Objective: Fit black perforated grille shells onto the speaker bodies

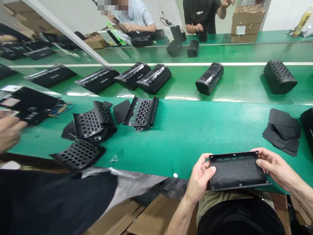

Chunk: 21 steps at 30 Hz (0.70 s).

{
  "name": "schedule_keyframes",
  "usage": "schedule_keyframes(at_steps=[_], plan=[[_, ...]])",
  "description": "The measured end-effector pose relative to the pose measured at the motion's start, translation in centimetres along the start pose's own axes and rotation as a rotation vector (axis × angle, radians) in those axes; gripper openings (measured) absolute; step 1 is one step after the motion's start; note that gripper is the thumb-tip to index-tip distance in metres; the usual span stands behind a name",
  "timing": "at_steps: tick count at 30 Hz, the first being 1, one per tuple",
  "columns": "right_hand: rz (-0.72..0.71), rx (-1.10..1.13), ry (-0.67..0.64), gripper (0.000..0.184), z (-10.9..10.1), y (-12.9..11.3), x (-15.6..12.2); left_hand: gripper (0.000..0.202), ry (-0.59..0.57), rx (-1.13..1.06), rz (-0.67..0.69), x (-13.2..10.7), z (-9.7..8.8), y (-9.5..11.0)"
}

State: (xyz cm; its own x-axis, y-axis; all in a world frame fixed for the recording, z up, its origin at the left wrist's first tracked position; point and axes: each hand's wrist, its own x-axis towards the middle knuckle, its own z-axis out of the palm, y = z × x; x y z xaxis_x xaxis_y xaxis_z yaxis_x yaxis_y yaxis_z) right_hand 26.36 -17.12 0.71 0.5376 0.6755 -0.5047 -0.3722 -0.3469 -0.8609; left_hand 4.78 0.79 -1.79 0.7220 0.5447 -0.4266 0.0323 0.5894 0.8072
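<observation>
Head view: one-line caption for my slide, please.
Left hand and right hand hold a black panel by its ends at the near edge of a green table.

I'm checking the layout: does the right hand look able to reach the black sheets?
Likely yes: the sheets lie just beyond the right hand, nothing between, though it holds the panel.

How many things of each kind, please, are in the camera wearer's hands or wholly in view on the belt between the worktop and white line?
Black panel: 1
Grille-topped housing: 1
Other black housings: 5
Total: 7
</observation>
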Motion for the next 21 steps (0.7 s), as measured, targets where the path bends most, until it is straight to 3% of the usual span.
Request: schedule_keyframes(at_steps=[14, 21], plan=[[0.003, -0.010, -0.004, 0.042, 0.4, -0.4, 0.0, 0.057, -0.026, 0.021, 0.016, -0.1, -0.8, -0.4], [-0.038, 0.000, 0.026, 0.043, -0.7, 0.5, -0.5, 0.067, -0.159, 0.020, 0.053, -0.4, -1.0, 0.1]])
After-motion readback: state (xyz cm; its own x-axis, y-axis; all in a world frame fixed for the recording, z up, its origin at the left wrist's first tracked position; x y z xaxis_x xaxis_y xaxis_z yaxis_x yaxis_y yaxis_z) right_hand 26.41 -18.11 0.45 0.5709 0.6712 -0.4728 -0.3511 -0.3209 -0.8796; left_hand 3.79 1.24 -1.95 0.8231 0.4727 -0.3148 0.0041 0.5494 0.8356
